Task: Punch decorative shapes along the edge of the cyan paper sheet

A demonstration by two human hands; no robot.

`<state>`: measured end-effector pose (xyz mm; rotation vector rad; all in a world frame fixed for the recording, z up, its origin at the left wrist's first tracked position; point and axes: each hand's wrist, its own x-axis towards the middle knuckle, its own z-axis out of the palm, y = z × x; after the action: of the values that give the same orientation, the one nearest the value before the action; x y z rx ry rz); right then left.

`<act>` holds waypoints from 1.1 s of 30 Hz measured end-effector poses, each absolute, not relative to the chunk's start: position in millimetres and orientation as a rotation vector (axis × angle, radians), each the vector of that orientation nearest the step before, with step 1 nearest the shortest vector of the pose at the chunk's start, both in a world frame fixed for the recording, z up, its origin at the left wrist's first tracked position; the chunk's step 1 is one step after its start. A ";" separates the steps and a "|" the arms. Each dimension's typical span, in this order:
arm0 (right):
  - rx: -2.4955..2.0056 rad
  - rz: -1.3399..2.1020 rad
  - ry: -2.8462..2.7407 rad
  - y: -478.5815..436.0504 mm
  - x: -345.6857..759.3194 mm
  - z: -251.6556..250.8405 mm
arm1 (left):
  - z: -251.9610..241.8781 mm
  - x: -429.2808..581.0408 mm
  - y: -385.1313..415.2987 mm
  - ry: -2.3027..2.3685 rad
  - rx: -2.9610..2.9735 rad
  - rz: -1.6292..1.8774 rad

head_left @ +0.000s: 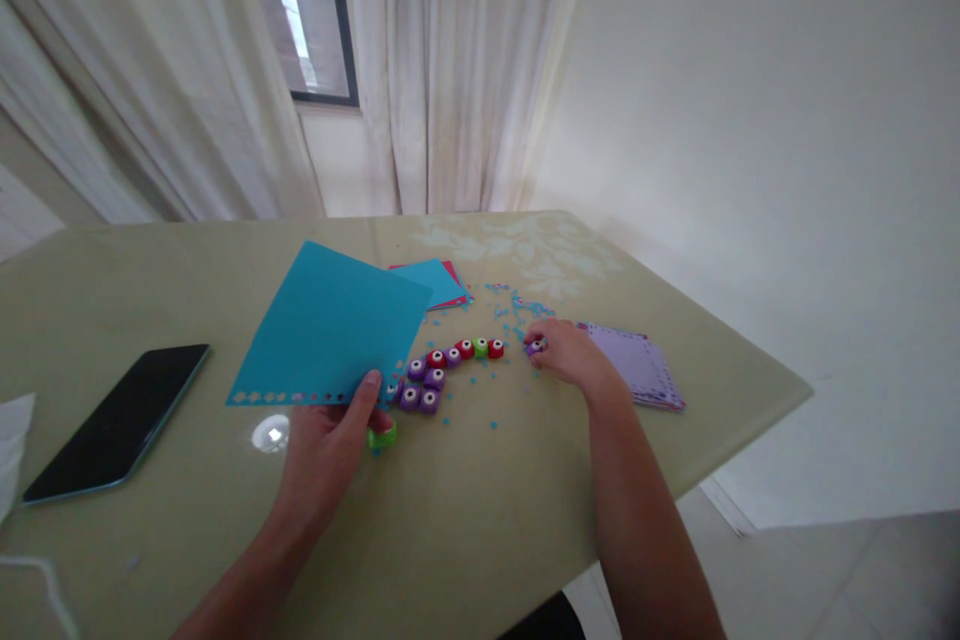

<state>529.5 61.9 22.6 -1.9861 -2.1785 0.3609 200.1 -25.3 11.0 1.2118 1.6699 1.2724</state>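
Note:
My left hand [337,445] pinches the lower edge of a blue sheet of paper [341,320], thumb on top. Small shapes are punched in a row along that sheet's near edge and up its right corner. By the fingers of this hand is a green craft punch [382,436], partly hidden. My right hand [562,350] has its fingers closed around a small purple craft punch [535,347], at the table's right side. Between the hands, purple, red and green craft punches [454,357] form a curved row, with more purple ones [420,398] clustered at its left end.
Purple sheets with punched edges [634,363] lie stacked beyond my right wrist. Blue and red sheets [435,282] lie farther back. Tiny blue paper bits [514,305] are scattered about. A black-screened tablet [120,420] and a white cable [49,575] are at the left.

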 end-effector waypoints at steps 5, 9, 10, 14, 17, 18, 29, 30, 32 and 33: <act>-1.902 0.296 -1.956 68.9 523.3 26.5 | 11.8 201.0 -26.1 1.644 1.198 1.293; -1.434 0.789 -1.566 65.8 494.7 30.9 | 9.9 201.3 -26.5 1.641 1.215 1.293; -1.310 0.966 -1.516 62.9 483.4 30.6 | 9.5 201.5 -26.6 1.640 1.215 1.293; -1.011 1.448 -1.372 47.7 438.4 26.2 | 9.4 203.0 -26.9 1.625 1.225 1.262; -0.955 1.567 -1.345 39.2 419.9 23.6 | 11.1 204.9 -27.3 1.609 1.236 1.261; -0.949 1.584 -1.364 37.4 417.0 23.0 | 11.9 205.4 -27.5 1.599 1.237 1.267; -0.942 1.629 -1.419 32.3 406.2 11.5 | 17.4 209.0 -27.6 1.563 1.258 1.251; -0.947 1.620 -1.421 32.0 405.7 11.8 | 18.0 209.4 -27.6 1.563 1.252 1.249; -0.947 1.614 -1.418 31.2 404.7 13.4 | 18.8 209.8 -28.1 1.579 1.257 1.243; -0.943 1.617 -1.412 30.8 404.2 14.4 | 18.8 209.7 -28.4 1.593 1.266 1.233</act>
<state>404.2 30.8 14.4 -0.9433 -1.4115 1.6171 209.7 -28.4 18.8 1.2655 1.5932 1.2333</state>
